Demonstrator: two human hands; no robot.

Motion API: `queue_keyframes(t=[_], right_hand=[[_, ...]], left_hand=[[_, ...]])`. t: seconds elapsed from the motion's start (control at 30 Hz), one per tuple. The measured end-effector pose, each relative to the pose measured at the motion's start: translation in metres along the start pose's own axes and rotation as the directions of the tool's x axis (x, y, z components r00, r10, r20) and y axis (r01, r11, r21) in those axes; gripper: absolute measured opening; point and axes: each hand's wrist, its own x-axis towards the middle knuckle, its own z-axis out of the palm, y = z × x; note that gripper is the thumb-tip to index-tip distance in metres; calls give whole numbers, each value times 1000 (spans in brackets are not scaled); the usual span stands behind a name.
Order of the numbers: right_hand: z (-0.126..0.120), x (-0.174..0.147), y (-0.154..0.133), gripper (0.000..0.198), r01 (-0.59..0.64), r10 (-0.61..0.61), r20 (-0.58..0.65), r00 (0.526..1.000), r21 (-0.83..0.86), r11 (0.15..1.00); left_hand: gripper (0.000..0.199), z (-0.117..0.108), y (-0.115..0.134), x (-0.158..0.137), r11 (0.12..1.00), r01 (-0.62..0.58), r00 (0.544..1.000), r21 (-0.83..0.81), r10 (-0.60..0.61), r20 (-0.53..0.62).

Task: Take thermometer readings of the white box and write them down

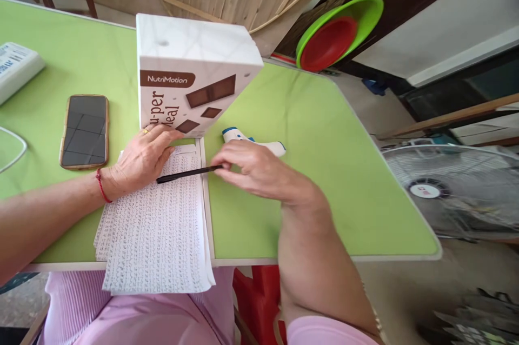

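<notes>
My right hand (253,169) pinches one end of a black pen (188,174), which lies sideways above a stack of written sheets (158,242). Rows of small handwriting cover the top sheet, and the stack's lower edge hangs over the table's front. My left hand (145,156) rests flat on the upper part of the papers, fingers stretched out and touching the base of a white and brown NutriMotion box (198,74). A white and blue handheld device (255,140) lies just behind my right hand, partly hidden by it.
On the green table (324,193), a smartphone (86,130) lies at left, near a white box-shaped object (18,69) and a white cable (20,145). A floor fan (430,191) stands right of the table. Green and red basins (340,37) lean behind it.
</notes>
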Motion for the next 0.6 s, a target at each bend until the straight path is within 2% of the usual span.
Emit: queue_keyframes(t=[0.1,0.17,0.23,0.33,0.43,0.6], right_hand=[[-17,-8,5,6,-170,175,-16,985,161,972],[-16,-8,4,3,-243,275,-74,959,295,924],[-7,-2,0,6,-232,352,-217,910,437,869],[17,12,-6,10,-102,402,-400,824,592,799],[43,27,-9,9,-13,391,-442,807,648,761],[72,40,-6,12,-98,481,-426,766,662,743]], left_hand=[[40,3,-2,-2,997,33,991,72,-42,130],[43,2,0,-2,991,58,976,118,-81,200],[42,0,3,-2,982,85,959,171,-127,253],[40,-3,7,1,967,125,937,223,-189,295],[37,-4,8,2,963,159,931,219,-220,293],[32,-4,8,2,962,215,934,165,-252,253]])
